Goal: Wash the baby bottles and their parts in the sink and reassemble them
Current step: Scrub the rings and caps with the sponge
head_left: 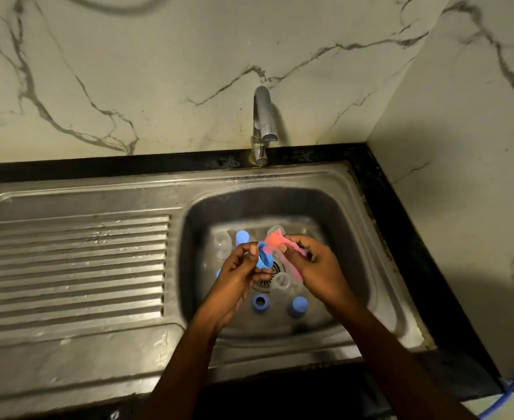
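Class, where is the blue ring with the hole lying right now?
In the head view the blue ring lies on the sink floor near its front wall, left of a blue cap and just in front of the drain.

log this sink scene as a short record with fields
left hand: pinches a blue part over the basin
right hand: holds a pink scrubber up to the blue part
basin: blue ring, blue cap and clear parts lie on its floor
tap: no stream visible
drainboard: left of the basin, wet
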